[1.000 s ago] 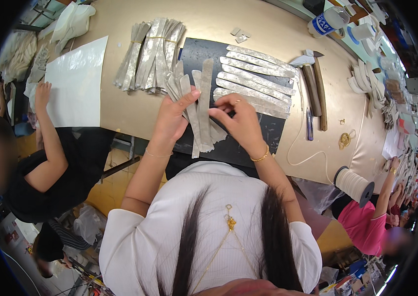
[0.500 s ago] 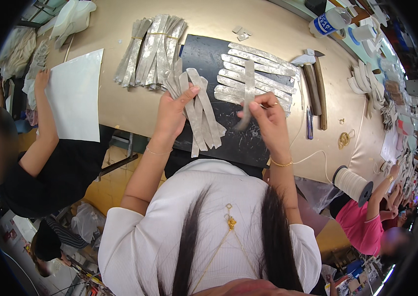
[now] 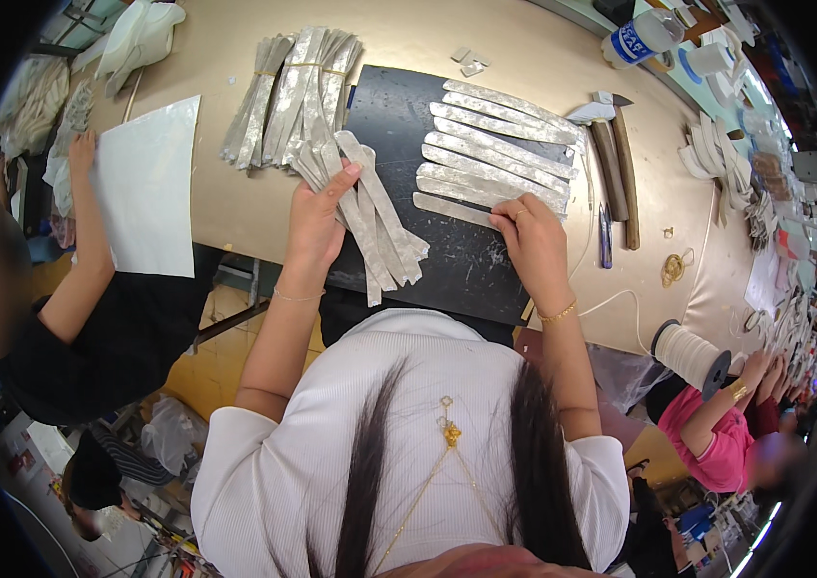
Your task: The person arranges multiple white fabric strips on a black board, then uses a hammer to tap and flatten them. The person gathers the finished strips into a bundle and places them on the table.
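Strips (image 3: 375, 222), silvery ones, are fanned out in the left hand (image 3: 317, 217), fingers wrapped round the bunch over the black mat (image 3: 457, 265). Right hand (image 3: 529, 241) presses its fingertips on the lowest strip (image 3: 452, 208) of the row laid at 12 o'clock. Bundles (image 3: 288, 96) sit at 11.

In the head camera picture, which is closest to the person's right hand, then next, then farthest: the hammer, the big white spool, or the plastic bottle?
From the right hand:
1. Hammer, just beyond it on the right.
2. White spool, at the near table edge, lower right.
3. Plastic bottle, at the far edge.
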The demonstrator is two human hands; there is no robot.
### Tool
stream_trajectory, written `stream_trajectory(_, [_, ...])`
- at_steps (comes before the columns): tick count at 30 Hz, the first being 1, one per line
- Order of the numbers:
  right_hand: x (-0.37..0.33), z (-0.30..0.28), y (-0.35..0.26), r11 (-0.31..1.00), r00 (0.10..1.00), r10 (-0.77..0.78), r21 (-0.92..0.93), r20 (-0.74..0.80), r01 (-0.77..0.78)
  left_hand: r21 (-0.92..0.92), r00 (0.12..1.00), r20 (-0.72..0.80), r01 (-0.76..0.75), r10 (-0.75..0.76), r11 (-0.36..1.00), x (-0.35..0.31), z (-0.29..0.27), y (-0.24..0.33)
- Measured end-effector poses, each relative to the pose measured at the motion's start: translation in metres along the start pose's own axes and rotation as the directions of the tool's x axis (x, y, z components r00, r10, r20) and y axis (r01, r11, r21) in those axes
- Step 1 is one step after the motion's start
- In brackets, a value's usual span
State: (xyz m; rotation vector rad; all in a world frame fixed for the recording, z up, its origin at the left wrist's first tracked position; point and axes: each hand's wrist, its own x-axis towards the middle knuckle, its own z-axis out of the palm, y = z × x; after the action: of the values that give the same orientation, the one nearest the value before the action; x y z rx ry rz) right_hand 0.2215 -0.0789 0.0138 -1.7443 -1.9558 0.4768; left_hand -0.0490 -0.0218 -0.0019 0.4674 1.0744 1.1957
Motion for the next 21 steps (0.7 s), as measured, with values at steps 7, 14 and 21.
stream_trajectory(7, [-0.004, 0.001, -0.003, 0.995, 0.998, -0.067, -0.073, -0.017, 0.066, -0.003, 0.999, 0.038, 0.010, -0.010, 1.000, -0.002, 0.004, 0.003])
stream_trajectory(14, [-0.002, 0.017, -0.001, 0.992, 0.994, -0.069, -0.112, -0.089, 0.058, -0.034, 0.992, 0.107, 0.069, -0.065, 0.997, -0.008, 0.010, 0.011])
stream_trajectory(21, [0.014, 0.025, -0.047, 0.872, 1.000, 0.009, 0.489, 0.021, -0.018, -0.032, 0.979, 0.159, 0.131, -0.125, 0.991, -0.021, 0.028, 0.014])
